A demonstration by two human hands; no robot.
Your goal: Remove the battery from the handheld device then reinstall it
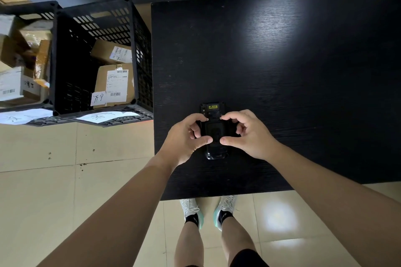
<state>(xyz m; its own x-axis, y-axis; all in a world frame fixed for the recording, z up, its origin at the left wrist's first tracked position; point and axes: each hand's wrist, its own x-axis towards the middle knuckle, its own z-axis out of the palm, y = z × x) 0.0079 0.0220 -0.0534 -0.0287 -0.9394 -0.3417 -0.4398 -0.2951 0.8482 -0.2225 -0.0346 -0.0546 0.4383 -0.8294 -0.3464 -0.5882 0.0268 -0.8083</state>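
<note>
Black crate (97, 58) of labelled parcels on the floor at left, beside the black bench (282, 71). Left hand (186, 136) and right hand (249, 134) both clamp the handheld device (213, 130), lying back-up near the bench's front edge, thumbs and forefingers pinching its battery panel; yellow label at its far end.

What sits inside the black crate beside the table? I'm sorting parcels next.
The black crate holds two cardboard boxes with printed shipping labels and a handwritten paper slip. Its shadowed left side and whatever lies beneath the boxes cannot be seen.
</note>
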